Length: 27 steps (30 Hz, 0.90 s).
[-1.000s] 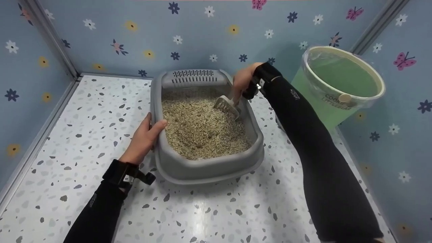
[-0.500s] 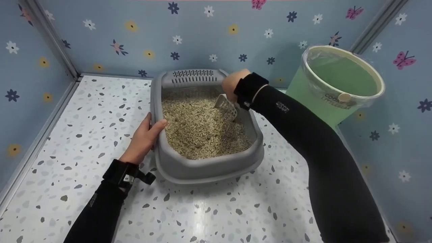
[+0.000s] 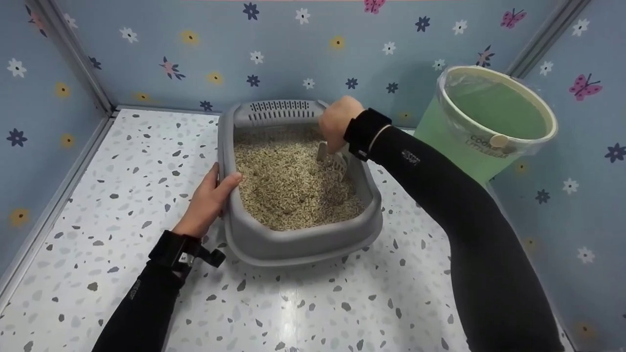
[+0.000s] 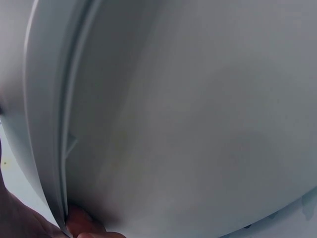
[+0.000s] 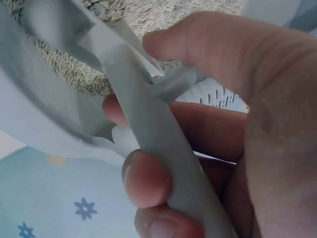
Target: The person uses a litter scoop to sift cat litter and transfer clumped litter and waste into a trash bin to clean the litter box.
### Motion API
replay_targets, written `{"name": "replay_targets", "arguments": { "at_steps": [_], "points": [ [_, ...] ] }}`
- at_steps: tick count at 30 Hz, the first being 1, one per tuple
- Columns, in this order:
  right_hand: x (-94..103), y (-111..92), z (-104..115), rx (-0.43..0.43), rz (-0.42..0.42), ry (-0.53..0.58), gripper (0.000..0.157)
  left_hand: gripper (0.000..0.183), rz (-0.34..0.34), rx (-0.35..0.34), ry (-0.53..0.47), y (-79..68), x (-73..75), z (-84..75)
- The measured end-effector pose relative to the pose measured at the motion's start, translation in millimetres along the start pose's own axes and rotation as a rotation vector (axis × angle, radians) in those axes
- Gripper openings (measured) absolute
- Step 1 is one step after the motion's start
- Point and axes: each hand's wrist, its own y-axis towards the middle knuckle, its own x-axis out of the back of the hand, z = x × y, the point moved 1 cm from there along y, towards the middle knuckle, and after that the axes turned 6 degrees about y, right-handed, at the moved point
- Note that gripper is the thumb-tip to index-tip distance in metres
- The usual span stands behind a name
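A grey litter box [image 3: 303, 248] stands on the floor, filled with tan pellet litter [image 3: 276, 188]. My left hand [image 3: 206, 203] grips its left rim, thumb over the top and fingers outside; in the left wrist view the box wall [image 4: 188, 114] fills most of the picture. Over the box's right side, my right hand [image 3: 338, 122] holds a pale litter scoop [image 3: 339, 166], its slotted head tilted down at the litter. Fingers wrap the scoop's handle [image 5: 153, 131] in the right wrist view. The hand partly hides the scoop from above.
A green bucket [image 3: 447, 142] lined with a clear bag stands right of the box, near the corner. Flowered blue wall panels [image 3: 293, 54] rise behind and on both sides. Speckled white floor [image 3: 142, 161] surrounds the box.
My right hand has shifted left with the scoop, its wrist turning over so the scoop head tips more steeply downward. The left hand and the box stay in place.
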Motion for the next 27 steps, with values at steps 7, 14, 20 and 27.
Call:
{"name": "replay_targets", "arguments": {
  "at_steps": [7,14,20,27],
  "points": [
    [-8.9,2.3,-11.1,0.018,0.041,0.218,0.037,0.108,0.007,-0.004,-0.005,-0.4,1.7,-1.6],
    [-18.9,4.3,-1.3,0.110,0.116,0.468,0.052,0.107,0.004,-0.006,0.006,-0.1,1.9,-0.3],
    [-27.0,4.2,14.5,0.185,0.234,0.655,0.054,0.106,0.003,-0.025,-0.031,0.7,-0.2,1.2],
    [-36.5,7.8,41.9,0.308,0.364,0.649,0.055,0.106,0.011,-0.026,-0.040,0.2,-1.0,2.2]
  ]
}}
